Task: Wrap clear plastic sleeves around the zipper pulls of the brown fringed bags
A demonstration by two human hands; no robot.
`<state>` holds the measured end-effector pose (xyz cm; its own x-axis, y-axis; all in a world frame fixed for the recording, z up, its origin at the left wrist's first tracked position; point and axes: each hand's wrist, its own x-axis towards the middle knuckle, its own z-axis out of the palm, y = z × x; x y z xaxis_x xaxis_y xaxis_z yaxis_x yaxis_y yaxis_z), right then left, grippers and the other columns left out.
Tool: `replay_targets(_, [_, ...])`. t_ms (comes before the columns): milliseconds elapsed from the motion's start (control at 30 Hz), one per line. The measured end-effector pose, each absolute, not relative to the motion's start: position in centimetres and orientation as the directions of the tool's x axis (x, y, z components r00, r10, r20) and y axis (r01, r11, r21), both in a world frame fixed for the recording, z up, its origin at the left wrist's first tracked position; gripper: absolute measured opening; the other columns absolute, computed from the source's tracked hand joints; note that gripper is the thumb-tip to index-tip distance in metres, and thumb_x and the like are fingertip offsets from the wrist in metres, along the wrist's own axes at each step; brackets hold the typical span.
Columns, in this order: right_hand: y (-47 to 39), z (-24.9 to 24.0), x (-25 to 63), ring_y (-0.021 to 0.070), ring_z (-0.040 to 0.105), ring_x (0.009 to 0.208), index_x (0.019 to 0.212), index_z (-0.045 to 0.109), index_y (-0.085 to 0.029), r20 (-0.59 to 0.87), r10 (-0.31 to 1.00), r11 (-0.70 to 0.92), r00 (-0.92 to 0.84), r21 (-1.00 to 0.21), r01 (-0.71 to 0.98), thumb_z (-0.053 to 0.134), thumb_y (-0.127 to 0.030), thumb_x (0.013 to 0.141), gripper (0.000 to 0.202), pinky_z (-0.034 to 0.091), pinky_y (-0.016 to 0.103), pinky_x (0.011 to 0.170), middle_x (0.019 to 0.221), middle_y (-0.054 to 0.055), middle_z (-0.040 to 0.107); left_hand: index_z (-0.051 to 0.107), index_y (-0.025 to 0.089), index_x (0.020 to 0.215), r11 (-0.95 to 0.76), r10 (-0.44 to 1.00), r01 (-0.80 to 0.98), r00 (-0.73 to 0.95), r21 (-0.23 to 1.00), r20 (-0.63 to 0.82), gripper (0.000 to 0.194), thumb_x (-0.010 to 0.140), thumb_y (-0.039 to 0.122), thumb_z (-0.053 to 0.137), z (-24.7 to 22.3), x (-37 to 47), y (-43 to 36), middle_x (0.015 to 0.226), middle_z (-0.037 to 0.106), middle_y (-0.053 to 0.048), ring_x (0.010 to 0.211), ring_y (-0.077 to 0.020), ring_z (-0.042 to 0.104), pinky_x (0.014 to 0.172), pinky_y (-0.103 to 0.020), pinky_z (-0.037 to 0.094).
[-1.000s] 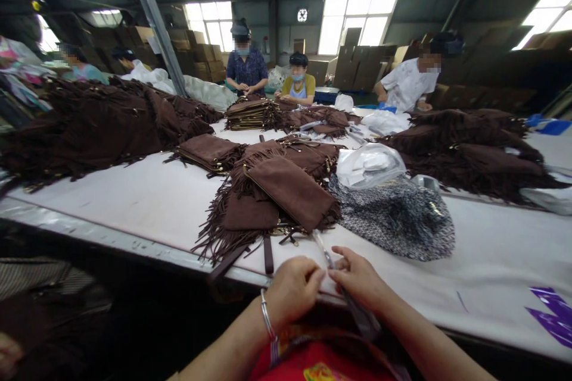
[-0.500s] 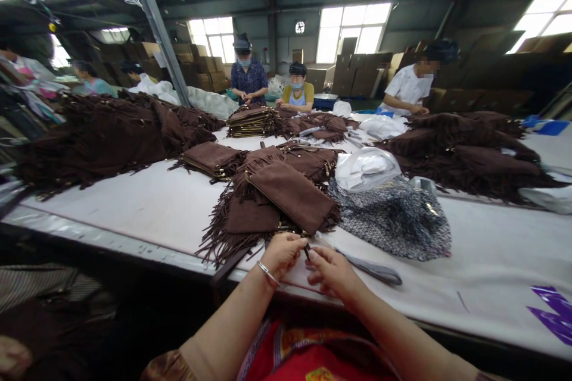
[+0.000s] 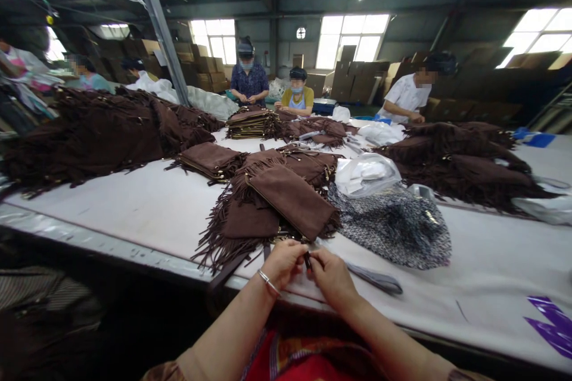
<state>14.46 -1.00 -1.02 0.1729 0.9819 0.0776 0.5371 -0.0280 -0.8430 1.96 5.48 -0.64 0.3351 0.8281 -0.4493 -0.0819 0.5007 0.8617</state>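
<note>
- At the near edge of the white table (image 3: 134, 202), two bare hands meet, with their fingertips very close.
- The left hand (image 3: 285, 265) has its thumb and fingers pinched together on one end of a small dark strip (image 3: 307, 261).
- The right hand (image 3: 331, 278) is closed too, with its fingers pinching the same strip from the other side. Some of its fingers are hidden.
- The strip sits right between the two hands. I cannot tell if it is joined to a bag.
- The top brown bag (image 3: 295, 196) lies tilted on other brown bags, just past the fingertips.
- One gray strap (image 3: 375, 280) lies on the table, near the right hand.
- One speckled cloth (image 3: 393, 229) lies to the right of the top brown bag, and one clear plastic bag (image 3: 369, 174) with white stuff inside sits at its far edge.
- There is one big pile of brown bags on the left (image 3: 98, 137) and one on the right (image 3: 465, 169). The bags in them are too mixed up to count.
- One shiny bracelet (image 3: 269, 283) is on the left wrist.
- Three people stand or sit across the table: one in dark blue (image 3: 249, 82), one in yellow (image 3: 306, 98), one in white (image 3: 404, 94).
</note>
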Motion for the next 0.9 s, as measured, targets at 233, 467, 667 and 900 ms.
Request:
replay_targets(233, [-1.0,-1.0,14.1,0.0169,0.059,0.058,0.077,0.069,-0.021,-0.011,0.989,-0.058,0.149,-0.946,0.319,0.054,-0.033,0.084,0.021,0.045,0.027,0.055,0.063,0.003,0.065,0.051,0.017,0.067,0.562,0.761,-0.097,0.449,0.821,-0.468,0.042,0.059,0.047,0.079,-0.4,1.6,5.4,0.048,0.037,0.01,0.037,-0.0023,0.028,0.036,-0.017,0.014])
replay_targets(467, [-0.9,0.3,13.2,0.0104,0.051,0.036,0.076,0.064,-0.017,-0.274,0.953,-0.29,0.125,-0.948,0.129,0.059,-0.035,0.076,0.018,0.033,0.019,0.032,0.053,-0.001,0.061,0.05,0.017,0.065,0.519,0.809,-0.088,0.373,0.85,-0.455,0.045,0.062,0.055,0.074,-1.3,2.2,5.1,0.042,0.042,0.007,0.036,-0.0068,0.039,0.037,-0.019,0.02])
replay_targets(667, [-0.5,0.5,13.4,0.0077,0.045,0.031,0.074,0.055,-0.018,-0.442,0.887,-0.439,0.134,-0.897,-0.057,0.061,-0.037,0.065,0.022,0.029,0.018,0.03,0.053,-0.002,0.062,0.05,0.018,0.068,0.517,0.796,-0.076,0.409,0.852,-0.446,0.044,0.061,0.054,0.074,-0.7,2.1,4.9,0.044,0.035,0.011,0.037,-0.0036,0.028,0.038,-0.018,0.016])
replay_targets(900, [-1.3,-0.2,14.2,0.0138,0.058,0.042,0.072,0.053,-0.019,-0.32,0.946,-0.322,0.041,-0.932,0.165,0.051,-0.034,0.075,0.015,0.039,0.022,0.04,0.056,-0.001,0.063,0.051,0.018,0.067,0.517,0.774,-0.03,0.442,0.855,-0.452,0.046,0.057,0.056,0.075,-1.0,2.3,4.7,0.048,0.04,0.009,0.04,-0.0052,0.034,0.04,-0.019,0.02])
